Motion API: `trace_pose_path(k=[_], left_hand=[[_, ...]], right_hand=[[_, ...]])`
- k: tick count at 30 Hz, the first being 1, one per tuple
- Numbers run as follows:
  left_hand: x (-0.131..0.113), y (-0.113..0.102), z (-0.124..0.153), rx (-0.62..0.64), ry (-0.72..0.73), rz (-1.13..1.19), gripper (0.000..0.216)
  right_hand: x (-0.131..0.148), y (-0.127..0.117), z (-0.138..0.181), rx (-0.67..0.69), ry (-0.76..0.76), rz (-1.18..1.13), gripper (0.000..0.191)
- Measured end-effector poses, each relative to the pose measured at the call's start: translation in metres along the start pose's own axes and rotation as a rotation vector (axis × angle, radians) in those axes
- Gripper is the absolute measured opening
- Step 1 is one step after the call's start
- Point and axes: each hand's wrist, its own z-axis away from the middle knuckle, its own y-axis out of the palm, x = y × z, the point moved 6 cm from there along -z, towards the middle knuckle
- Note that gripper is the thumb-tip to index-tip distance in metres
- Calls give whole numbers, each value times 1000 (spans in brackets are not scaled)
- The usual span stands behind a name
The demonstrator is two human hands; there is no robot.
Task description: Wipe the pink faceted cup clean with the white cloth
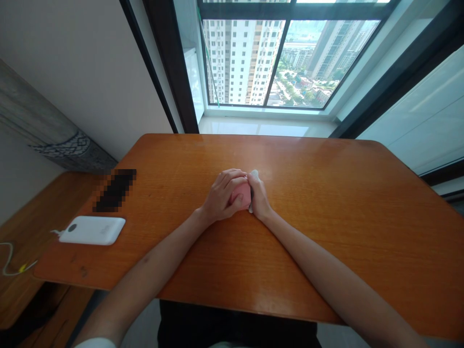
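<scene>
A small pink object with a rounded edge [244, 194] is held just above or on the middle of the wooden table; its kind does not show. My left hand [222, 194] wraps round it from the left, fingers over the top and thumb along the near side. Against its right side, my right hand [260, 199] is closed on a crumpled white wipe or cloth [255, 173], whose ends stick out above and below the fingers. A dark strip shows between the pink object and the right hand. Part of both held things is hidden by the fingers.
On the left of the wooden table [344, 217] lies a white power-bank-like device [94, 230] with a cable. A dark pixelated patch [115, 191] lies behind it. A wooden bench [21, 212] stands at left, and a window [268, 63] is beyond.
</scene>
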Motion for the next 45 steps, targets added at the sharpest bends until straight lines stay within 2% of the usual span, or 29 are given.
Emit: trace_pose_path(k=[3,5,7,12,14,16,20,25,28,32,35,40,45], left_hand=[[-4,-1,-3,-36,-30,30,36],[-6,-3,-7,-62,-101,79,30],[-2,-3,-11,-76,-248,156,28],[26,5,-6,-134,-779,474,35],[30,8,-4,-151,-863,566,37],[30,9,-2,-189,-869,599,36],[26,8,4,-270,-789,569,36],[20,7,7,-237,-483,373,43],[16,11,6,-104,-283,277,54],[19,14,8,132,-103,122,96],[29,10,11,234,-30,-32,120],[37,6,14,322,78,-313,126],[36,5,12,370,129,-396,122]], right_hand=[[-1,-1,2,-1,-15,44,54],[-1,-2,3,-1,-24,73,55],[0,-2,5,17,-28,96,56],[3,3,11,104,-48,187,57],[3,5,12,123,-60,196,57],[2,6,13,119,-52,173,56],[1,6,14,97,-23,142,55],[0,-1,7,7,31,50,51],[-4,-5,-2,-32,14,-54,46],[-10,-9,-11,-80,43,-216,42],[-11,-6,-12,-61,125,-324,42],[-11,-4,-10,-32,264,-407,43],[-12,-5,-12,4,285,-419,42]])
